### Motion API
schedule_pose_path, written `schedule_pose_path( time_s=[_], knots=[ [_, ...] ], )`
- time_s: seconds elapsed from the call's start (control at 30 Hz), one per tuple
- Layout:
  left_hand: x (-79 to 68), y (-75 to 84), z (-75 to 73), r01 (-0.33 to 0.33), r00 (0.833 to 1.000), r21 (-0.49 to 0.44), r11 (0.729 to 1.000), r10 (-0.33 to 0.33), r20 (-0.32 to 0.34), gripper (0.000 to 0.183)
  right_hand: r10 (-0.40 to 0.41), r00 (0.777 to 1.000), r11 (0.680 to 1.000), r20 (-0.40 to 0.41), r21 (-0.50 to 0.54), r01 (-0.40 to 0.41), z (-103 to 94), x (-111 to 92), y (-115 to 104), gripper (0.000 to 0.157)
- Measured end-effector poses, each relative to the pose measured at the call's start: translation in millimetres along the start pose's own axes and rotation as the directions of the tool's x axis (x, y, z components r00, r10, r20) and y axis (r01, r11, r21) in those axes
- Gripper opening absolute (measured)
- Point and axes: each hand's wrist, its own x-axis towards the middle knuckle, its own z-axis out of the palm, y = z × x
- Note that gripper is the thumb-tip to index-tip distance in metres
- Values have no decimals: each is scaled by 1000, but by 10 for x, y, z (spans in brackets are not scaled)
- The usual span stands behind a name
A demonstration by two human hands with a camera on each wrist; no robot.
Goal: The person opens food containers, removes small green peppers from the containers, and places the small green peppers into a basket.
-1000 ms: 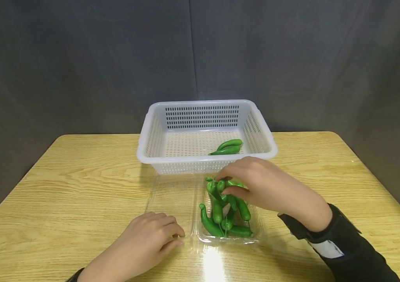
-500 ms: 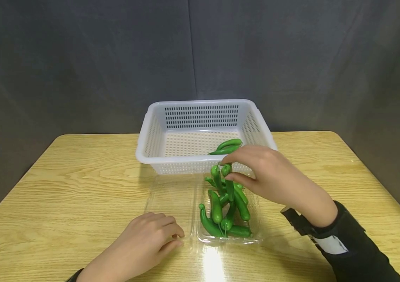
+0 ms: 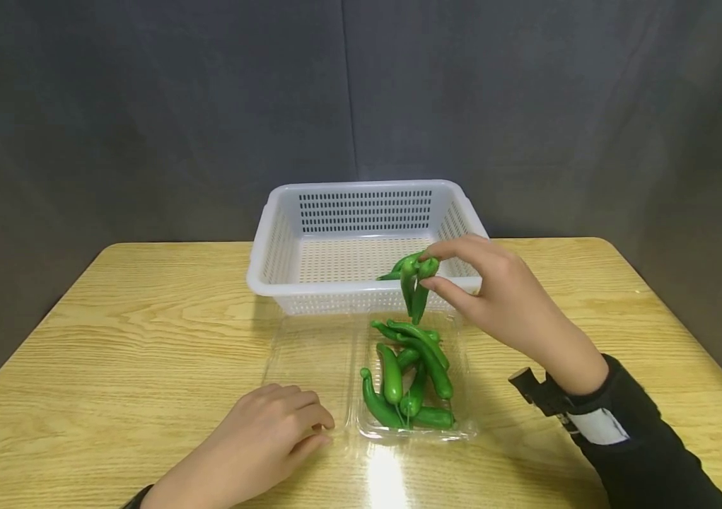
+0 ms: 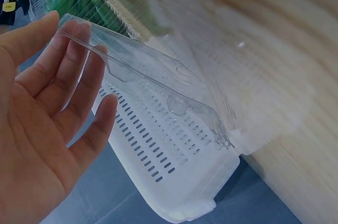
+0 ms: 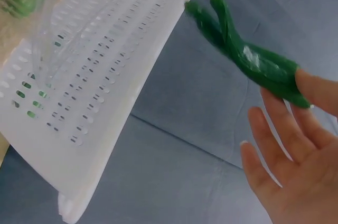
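My right hand (image 3: 494, 290) pinches two green peppers (image 3: 413, 290) between thumb and fingers, their tips hanging down at the basket's front right. In the right wrist view the held peppers (image 5: 253, 63) stick out side by side from the fingertips. Several more green peppers (image 3: 424, 353) lie in the right half of a hinged clear plastic container (image 3: 462, 417). My left hand (image 3: 265, 431) is at the near left of the container's lid (image 3: 310, 360). In the left wrist view, the thumb and fingers of the left hand (image 4: 58, 102) pinch the lid's edge (image 4: 142, 76).
Behind the container stands a white slotted plastic basket (image 3: 361, 288), with a few green peppers (image 3: 392, 274) in it, partly hidden by those held. Everything stands on a wooden table (image 3: 144, 339). A dark grey curtain (image 3: 208, 120) hangs behind the table.
My right hand has lifted two peppers out of the container, up and away to the basket's front rim. The left hand has stayed in place.
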Motion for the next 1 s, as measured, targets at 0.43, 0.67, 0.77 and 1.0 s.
schedule_pose_path(
  time_s=[0.43,0.67,0.77,1.0],
  knots=[
    [15,-7,-6,6,1000,-13,1000,-6,15,6,123,969,992,-215,68,-111,-37,42,67,29],
    [17,-7,0,4,1000,-15,1000,-4,17,6,163,958,986,-234,54,-155,-38,44,133,26],
    [13,-2,-1,7,1000,-13,1000,-6,20,6,181,955,983,-234,38,-177,-25,44,182,24],
    [7,-4,-1,6,1000,-4,1000,-6,17,5,219,950,974,-221,1,-225,0,33,317,23]
  ],
)
